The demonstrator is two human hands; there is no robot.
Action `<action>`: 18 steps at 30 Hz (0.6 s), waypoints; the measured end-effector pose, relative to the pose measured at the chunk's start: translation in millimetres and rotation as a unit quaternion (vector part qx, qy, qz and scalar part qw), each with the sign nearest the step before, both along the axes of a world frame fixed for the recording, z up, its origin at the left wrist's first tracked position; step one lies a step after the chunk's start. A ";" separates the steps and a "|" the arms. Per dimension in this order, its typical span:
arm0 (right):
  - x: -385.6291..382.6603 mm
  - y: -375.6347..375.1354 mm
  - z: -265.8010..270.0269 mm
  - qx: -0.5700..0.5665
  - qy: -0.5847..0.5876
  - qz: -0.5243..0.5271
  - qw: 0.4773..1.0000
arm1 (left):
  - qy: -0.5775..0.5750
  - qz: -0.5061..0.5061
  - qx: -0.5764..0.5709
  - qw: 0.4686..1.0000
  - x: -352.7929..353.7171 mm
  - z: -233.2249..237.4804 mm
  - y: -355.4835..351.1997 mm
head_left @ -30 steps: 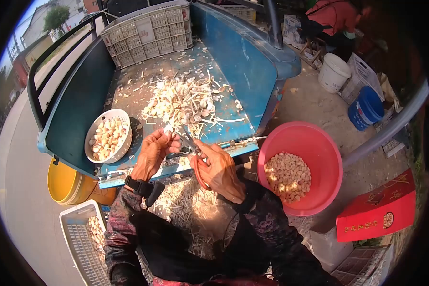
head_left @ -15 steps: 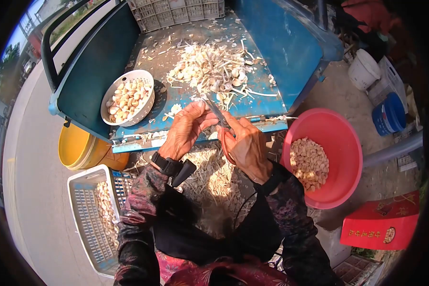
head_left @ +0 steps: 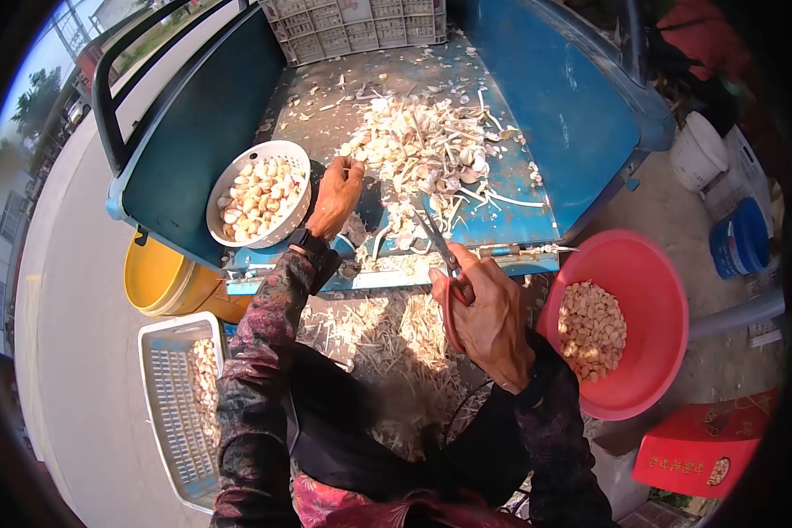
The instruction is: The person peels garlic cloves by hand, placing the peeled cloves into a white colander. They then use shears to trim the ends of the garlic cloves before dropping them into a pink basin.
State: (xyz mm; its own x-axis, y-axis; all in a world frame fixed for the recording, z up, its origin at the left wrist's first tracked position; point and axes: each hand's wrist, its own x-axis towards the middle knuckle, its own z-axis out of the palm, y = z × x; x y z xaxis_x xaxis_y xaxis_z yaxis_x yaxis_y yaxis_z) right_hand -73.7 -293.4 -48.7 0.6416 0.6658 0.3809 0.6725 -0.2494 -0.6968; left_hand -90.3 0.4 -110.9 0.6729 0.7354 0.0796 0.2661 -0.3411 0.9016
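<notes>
My right hand grips a pair of scissors by their red handles, blades pointing up and away over the front edge of the blue cart bed. Out at the right side of a white perforated basket, my left hand has its fingers pinched together; what they hold, if anything, is hidden. That basket holds garlic cloves. Beyond the scissors lies a heap of garlic with cut stems and skins, spread on the cart bed.
A red basin with peeled cloves stands at the right. On the left are a yellow bucket and a white-rimmed crate with more garlic. A grey crate sits at the back of the cart. Stem scraps cover the ground below.
My left hand has moved up and left, away from the scissors, to beside the white basket. My right hand has drawn slightly down and right with the scissors, whose blades now show apart from the left hand.
</notes>
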 end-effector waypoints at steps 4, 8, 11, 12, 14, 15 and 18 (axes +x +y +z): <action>0.6 0.7 4.3 -0.003 0.021 0.018 1.000 | 0.105 0.054 0.266 0.957 38.5 -8.1 29.4; 1.5 -0.2 1.4 -0.012 0.015 0.010 1.000 | 0.196 -0.063 0.310 0.928 50.4 -11.9 41.9; 0.5 -1.3 1.9 -0.023 0.014 0.016 1.000 | 0.208 -0.072 0.316 0.923 43.2 -7.6 34.4; -0.1 -1.2 0.9 -0.022 0.020 0.015 0.999 | 0.220 -0.070 0.311 0.922 37.0 -4.4 28.6; -0.5 -1.0 -2.5 0.001 0.021 0.021 1.000 | 0.197 -0.082 0.318 0.924 23.3 -7.8 23.0; -0.2 -1.2 -3.4 0.003 0.024 0.018 1.000 | 0.199 -0.085 0.320 0.922 16.3 -8.6 19.8; 0.6 -2.0 -8.2 -0.023 0.006 -0.004 1.000 | 0.010 -0.125 -0.207 0.970 -13.3 16.3 -20.3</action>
State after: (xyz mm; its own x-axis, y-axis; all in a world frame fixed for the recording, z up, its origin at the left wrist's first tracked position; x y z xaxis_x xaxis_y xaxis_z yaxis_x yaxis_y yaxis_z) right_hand -73.1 -295.4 -56.9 0.6512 0.6776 0.3417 0.6617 -0.2865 -0.6929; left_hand -103.7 -19.9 -94.6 0.8330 0.5148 -0.2029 0.2403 -0.0063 0.9707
